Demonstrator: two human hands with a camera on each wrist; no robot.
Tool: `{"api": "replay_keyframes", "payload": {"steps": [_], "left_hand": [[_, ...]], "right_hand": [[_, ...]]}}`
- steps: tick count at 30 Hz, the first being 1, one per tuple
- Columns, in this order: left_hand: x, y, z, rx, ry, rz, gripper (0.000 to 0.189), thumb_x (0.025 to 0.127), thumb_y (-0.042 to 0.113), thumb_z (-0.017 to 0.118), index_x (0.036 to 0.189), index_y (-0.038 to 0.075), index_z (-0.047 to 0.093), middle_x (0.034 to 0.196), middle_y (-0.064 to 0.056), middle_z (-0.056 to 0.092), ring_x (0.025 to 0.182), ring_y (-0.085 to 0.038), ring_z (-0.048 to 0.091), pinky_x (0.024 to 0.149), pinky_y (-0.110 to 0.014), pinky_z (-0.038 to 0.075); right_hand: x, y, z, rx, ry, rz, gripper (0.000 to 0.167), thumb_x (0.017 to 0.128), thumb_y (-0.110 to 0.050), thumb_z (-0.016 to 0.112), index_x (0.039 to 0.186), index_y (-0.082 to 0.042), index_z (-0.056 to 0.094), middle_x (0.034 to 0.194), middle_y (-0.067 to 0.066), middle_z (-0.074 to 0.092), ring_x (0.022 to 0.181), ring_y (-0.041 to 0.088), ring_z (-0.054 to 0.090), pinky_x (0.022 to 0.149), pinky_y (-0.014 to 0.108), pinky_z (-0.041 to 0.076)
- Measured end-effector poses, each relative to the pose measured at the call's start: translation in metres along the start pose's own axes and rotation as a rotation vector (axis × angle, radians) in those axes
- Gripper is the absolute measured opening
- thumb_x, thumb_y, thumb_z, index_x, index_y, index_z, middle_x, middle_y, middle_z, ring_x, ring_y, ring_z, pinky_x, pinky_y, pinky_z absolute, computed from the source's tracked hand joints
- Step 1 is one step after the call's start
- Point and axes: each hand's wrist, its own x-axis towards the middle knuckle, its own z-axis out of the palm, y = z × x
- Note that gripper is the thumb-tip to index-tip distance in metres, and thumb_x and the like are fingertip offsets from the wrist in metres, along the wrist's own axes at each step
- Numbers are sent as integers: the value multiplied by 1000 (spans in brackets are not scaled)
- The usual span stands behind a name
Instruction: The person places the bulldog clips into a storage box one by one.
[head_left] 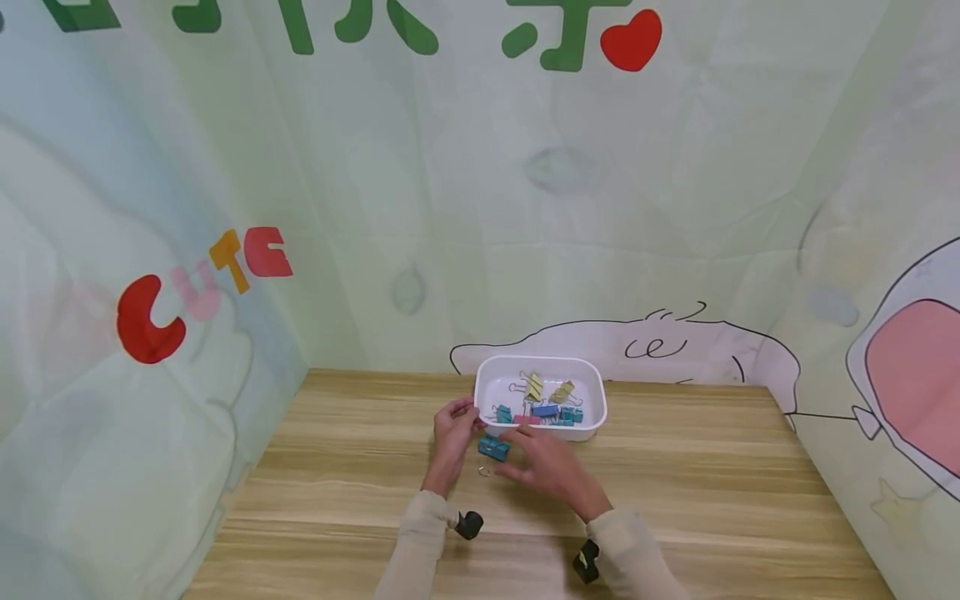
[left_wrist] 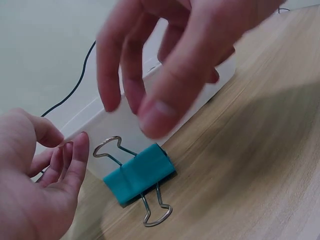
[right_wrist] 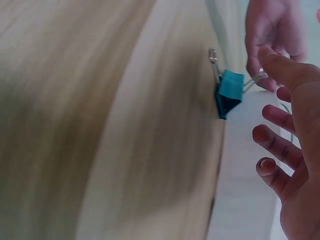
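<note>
A large teal binder clip (head_left: pixel 493 448) rests on the wooden table against the near side of a white plastic box (head_left: pixel 602 408). Both its wire handles are spread outward, as the left wrist view shows for the clip (left_wrist: pixel 140 172). My left hand (head_left: pixel 452 437) grips the box's near left corner, thumb and fingers at the rim. Over the clip hovers my right hand (head_left: pixel 551 467), its fingers loosely bent and apart. Nothing lies between those fingers in the right wrist view, where the hand (right_wrist: pixel 305 145) is beside the clip.
Inside the box lie several smaller binder clips: yellow ones (head_left: pixel 533 387), a blue one (head_left: pixel 545 411), a pink one (head_left: pixel 527 420) and teal ones (head_left: pixel 572 414). The table (head_left: pixel 712 483) extends to both sides. A printed curtain (head_left: pixel 420 208) hangs behind it.
</note>
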Motion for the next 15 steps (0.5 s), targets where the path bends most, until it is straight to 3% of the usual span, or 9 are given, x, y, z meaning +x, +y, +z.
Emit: {"api": "replay_keyframes", "payload": {"steps": [6,15], "left_hand": [[1,-3,2,-4,21,11,32,96,-9,58,127,-20,56,115,-31,59,81,-21,64,71,-24,61],[1,-3,2,1,23,8,32,97,-9,58,127,-19,56,119,-33,58,87,-24,65,76,-26,63]], "right_hand": [[-4,4,13,-18,12,5,51,90,-40,81,130,-11,68,124,7,71,104,26,69,88,43,60],[-5,8,22,-56,33,34,49,90,-38,82,128,-12,69,119,5,72,96,20,68,80,37,60]]}}
